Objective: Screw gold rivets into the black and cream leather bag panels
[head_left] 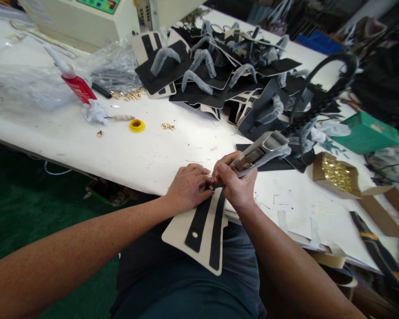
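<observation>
A cream panel (176, 233) with two black strips (199, 221) lies across my lap and the table's front edge. One strip bears a small round pale fastener (194, 235) near its lower end. My left hand (190, 188) is on the panel's upper end, thumb and fingertips closed around a small dark part by the tool's tip. My right hand (236, 181) is wrapped round a silver power screwdriver (261, 153), which is tilted with its tip down at the panel's upper end. A black coiled cord (341, 84) rises from the tool's back.
Black panels with plastic-wrapped handles (209, 84) are heaped behind. A yellow ring-shaped dish (137, 126), brass pieces (168, 126) and a red bottle (78, 87) stand left of centre. At right are a carton of brass parts (335, 175), a green box (369, 133) and pliers (379, 250).
</observation>
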### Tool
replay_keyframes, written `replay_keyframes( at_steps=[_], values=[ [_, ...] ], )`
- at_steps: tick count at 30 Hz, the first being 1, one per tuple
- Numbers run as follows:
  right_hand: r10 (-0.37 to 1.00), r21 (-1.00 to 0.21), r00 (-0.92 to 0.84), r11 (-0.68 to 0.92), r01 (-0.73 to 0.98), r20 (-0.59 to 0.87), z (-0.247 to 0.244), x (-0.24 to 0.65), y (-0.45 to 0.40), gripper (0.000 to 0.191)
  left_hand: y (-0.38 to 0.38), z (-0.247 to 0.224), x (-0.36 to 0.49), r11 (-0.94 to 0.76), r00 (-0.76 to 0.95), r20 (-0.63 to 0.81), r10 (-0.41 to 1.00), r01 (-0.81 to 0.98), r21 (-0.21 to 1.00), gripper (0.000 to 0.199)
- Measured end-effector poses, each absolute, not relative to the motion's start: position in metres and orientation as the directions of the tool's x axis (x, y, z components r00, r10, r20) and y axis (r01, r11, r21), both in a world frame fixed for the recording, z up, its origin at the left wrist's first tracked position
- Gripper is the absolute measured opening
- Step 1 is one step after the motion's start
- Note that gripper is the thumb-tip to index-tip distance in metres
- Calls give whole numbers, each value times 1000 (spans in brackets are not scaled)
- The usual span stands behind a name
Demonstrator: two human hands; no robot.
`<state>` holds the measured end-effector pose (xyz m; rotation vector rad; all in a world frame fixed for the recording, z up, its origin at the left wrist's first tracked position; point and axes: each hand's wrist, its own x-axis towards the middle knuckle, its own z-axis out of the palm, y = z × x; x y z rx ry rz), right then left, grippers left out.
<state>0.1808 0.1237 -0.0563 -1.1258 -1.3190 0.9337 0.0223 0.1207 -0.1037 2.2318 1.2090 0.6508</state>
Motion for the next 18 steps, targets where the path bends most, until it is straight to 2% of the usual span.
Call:
replay_keyframes(
  at_steps=[9, 14, 18],
  values=[
    [984, -979, -5, 177, 102, 177, -58, 181, 122, 42, 120, -108, 23, -484, 488, 177, 855, 626, 612, 23],
    [976, -968, 15, 215, 126, 218, -59, 183, 118, 49, 117, -105, 24, -495, 477, 201, 855, 639, 589, 24],
    [975, -971, 22, 218, 100, 221, -58, 182, 117, 47, 116, -103, 24, -505, 488, 200, 849, 644, 575, 23]
  ],
)
